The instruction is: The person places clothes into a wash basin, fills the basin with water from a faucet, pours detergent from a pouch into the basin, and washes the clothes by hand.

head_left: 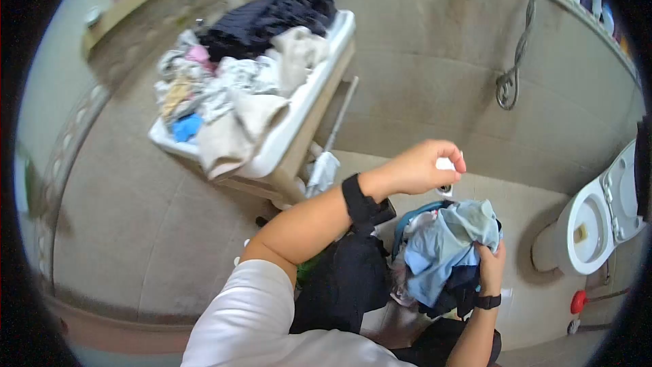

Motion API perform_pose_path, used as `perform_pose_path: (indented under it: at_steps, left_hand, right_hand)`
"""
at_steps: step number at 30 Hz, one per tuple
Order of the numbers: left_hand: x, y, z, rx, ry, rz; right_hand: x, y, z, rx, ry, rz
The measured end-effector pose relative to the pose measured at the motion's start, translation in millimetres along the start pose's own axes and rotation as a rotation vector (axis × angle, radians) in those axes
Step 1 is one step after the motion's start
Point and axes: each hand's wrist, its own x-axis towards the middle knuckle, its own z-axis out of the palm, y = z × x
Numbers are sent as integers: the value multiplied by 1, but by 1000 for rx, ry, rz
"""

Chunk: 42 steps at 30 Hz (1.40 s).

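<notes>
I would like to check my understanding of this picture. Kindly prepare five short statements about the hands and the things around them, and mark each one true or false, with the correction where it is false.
1. The right hand touches the light blue cloth. True.
2. The left hand is buried in this cloth. False: it is raised in the air, apart from it.
3. A dark garment and paler cloths lie together on the white basin. True.
4. The toilet has its lid down. False: it stands raised.
5. A hose hangs near the wall. True.
</notes>
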Motion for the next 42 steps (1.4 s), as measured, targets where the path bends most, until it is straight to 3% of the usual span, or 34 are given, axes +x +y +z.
perform_pose_path:
  at_steps: [1, 5, 7, 9, 11, 13, 15, 17, 19, 21, 24, 27, 28, 29, 30, 31, 32, 33, 34, 36, 40, 42]
  left_hand:
    - [-10, 26, -15, 104, 51, 162]
    - [-60, 147, -83, 653, 525, 302]
    - [-80, 159, -142, 1021, 749, 442]
    - [-113, 154, -194, 1317, 809, 211]
    - [-136, 120, -230, 1244, 593, -333]
    - [-159, 103, -228, 1403, 490, -487]
    - [-162, 114, -200, 1448, 820, -340]
    - [-157, 124, -169, 1460, 952, 56]
    - [-145, 127, -135, 1394, 864, 482]
    - [-133, 122, -94, 1323, 748, 671]
    - [-120, 92, -36, 1070, 437, 717]
    - [-116, 54, 11, 933, 286, 603]
    - [-117, 40, 20, 920, 277, 609]
    - [-118, 27, 29, 799, 191, 489]
    - [-119, 14, 38, 675, 104, 365]
    - [-119, 2, 46, 662, 93, 366]
    - [-120, -9, 53, 666, -32, 205]
    - [-122, -22, 61, 670, -158, 41]
    - [-121, -40, 70, 660, -171, 37]
    - [-117, -81, 88, 710, -520, -167]
    - [-107, -144, 141, 692, -624, -350]
    - [-106, -175, 169, 614, -605, -591]
  right_hand:
    - [-7, -7, 2, 34, -1, -19]
    - [-16, -10, 3, 15, -55, -74]
    - [-25, -5, 0, -77, 16, -120]
    - [-35, -12, 4, -8, 41, -132]
    - [-36, -14, 0, 43, 38, -119]
    - [-45, -24, -1, 48, 82, -142]
    - [-52, -41, -2, 34, 74, -171]
    - [-57, -61, 7, 108, 103, -240]
    - [-49, -56, 1, -19, 169, -320]
    - [-45, -50, 7, -95, 238, -289]
    - [-46, -26, 6, -500, 241, -133]
    - [-54, 73, -14, -992, 235, 96]
    - [-67, 86, -16, -979, 208, 251]
    - [-78, 96, -18, -961, 181, 404]
    - [-84, 113, -22, -904, 185, 556]
    - [-90, 125, -24, -840, 189, 708]
    - [-98, 136, -28, -842, 197, 726]
    - [-105, 144, -29, -581, 184, 863]
    - [-112, 147, -28, -313, 171, 985]
    - [-122, 154, -20, -235, 209, 1023]
    - [-123, 163, 1, -237, 310, 1027]
    - [-120, 165, 9, -327, 341, 1003]
